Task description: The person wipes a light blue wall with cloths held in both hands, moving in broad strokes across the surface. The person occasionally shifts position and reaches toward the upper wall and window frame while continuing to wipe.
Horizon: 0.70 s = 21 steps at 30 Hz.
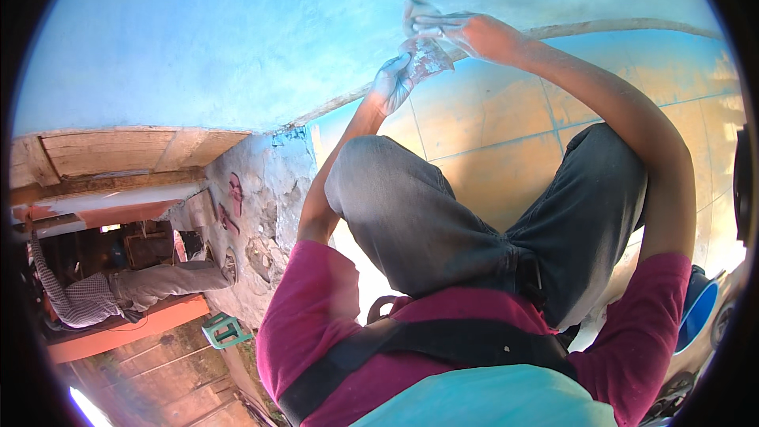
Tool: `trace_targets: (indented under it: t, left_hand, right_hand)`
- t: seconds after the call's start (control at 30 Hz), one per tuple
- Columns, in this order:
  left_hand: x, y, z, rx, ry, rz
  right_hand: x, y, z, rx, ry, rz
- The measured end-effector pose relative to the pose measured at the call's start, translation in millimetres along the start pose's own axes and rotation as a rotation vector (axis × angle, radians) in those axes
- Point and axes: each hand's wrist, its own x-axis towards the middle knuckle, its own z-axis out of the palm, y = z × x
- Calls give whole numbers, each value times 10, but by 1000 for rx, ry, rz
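Note:
My left hand (393, 85) is closed around a flat, widening scraper-like piece (429, 58) smeared with whitish paste. It is held up close to the light blue wall (237, 47), above the wall's bottom edge. Just beyond it, my right hand (462, 32) reaches in from the right with its fingers pressed together. At those fingertips a greyish flat thing (419, 16) lies near the wall, too blurred by motion to name. Pale residue coats both hands.
Yellowish floor tiles (474, 126) run along the wall under my bent knees. A blue bucket (697, 308) stands at my right. To the left are a rough wall corner (269, 213), a green stool (225, 330) and another person (103, 296) on an orange ledge (134, 330).

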Motion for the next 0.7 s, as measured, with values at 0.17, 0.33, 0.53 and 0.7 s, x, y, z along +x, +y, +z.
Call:
trace_targets:
  t: [0.17,0.33,0.53,0.7]
  left_hand:
    - [-40,44,-43,35,188,13]
    - [-490,17,-226,350,368,191]
    - [-1151,-130,-231,668,911,446]
    - [-1488,-498,-389,727,1241,711]
  right_hand:
    - [-44,178,-100,-204,-514,294]
    - [53,57,-466,-491,-319,236]
    - [128,247,-1034,-502,477,-227]
    - [641,444,-1434,-702,781,-174]
